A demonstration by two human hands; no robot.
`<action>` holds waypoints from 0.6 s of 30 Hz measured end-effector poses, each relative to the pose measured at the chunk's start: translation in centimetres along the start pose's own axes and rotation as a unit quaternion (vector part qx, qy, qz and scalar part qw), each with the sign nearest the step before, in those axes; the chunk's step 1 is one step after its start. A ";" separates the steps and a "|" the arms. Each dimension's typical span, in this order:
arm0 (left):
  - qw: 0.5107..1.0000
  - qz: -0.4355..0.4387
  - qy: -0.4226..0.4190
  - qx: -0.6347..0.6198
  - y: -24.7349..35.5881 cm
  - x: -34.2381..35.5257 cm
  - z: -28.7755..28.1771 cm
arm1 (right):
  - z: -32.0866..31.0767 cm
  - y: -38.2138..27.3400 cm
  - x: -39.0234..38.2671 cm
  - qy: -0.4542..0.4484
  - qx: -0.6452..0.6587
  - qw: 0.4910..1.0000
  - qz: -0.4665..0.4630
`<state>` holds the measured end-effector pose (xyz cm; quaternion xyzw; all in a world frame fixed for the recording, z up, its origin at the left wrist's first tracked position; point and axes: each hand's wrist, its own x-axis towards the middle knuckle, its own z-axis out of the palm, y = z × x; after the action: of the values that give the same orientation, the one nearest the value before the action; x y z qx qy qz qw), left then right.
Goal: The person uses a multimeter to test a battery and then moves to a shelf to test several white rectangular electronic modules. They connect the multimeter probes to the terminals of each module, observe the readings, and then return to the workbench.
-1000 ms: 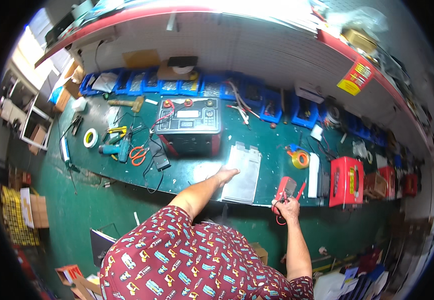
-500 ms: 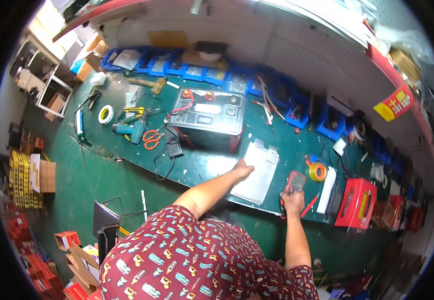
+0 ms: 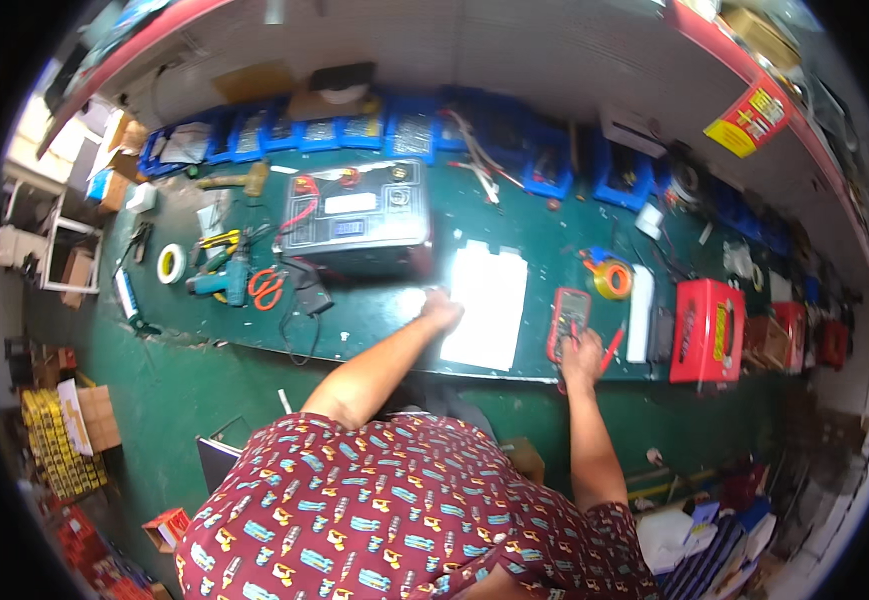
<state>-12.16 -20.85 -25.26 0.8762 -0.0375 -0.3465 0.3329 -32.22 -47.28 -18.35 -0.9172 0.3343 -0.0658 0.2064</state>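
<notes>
A flat, silver-white pouch cell [image 3: 488,310] with two short tabs on its far edge lies near the front of the green workbench. At its left edge is my left hand [image 3: 442,310], its fingers blurred against the bright bench top. My right hand [image 3: 583,358] is bent over the lower part of a red multimeter [image 3: 569,308] lying face up. Its fingers are drawn together around something small and partly hidden; a bit of red shows at the fingertips. Beside that hand a red pen-like stick [image 3: 613,348] lies on the bench.
Left of the cell stands a large black-and-grey battery [image 3: 358,225] with red terminals. Orange-handled scissors [image 3: 267,289], a teal power drill [image 3: 235,282] and a tape roll [image 3: 171,263] lie farther left. Yellow tape [image 3: 612,279] and a red box [image 3: 707,330] are right. Blue bins [image 3: 410,135] line the back.
My left hand has shifted from on top of the cell to its left edge. My right hand stays at the multimeter. The whole view has turned and shifted.
</notes>
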 end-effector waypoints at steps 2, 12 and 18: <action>1.000 0.003 -0.007 0.025 -0.5 -0.9 -1.4 | -0.4 -0.1 -1.2 0.000 -0.034 0.999 0.036; 0.994 0.024 0.001 -0.105 -16.3 -12.1 -5.7 | -3.6 0.0 -10.1 -0.100 0.213 0.961 0.146; 0.992 -0.077 0.068 -0.069 -22.1 -18.2 -9.9 | -1.9 -1.4 -14.5 -0.223 -0.002 0.975 -0.004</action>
<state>-23.36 7.18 -22.81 0.8727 0.0768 -0.3128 0.3669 -43.03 -37.71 -15.77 -0.9106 0.2763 0.1404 0.2733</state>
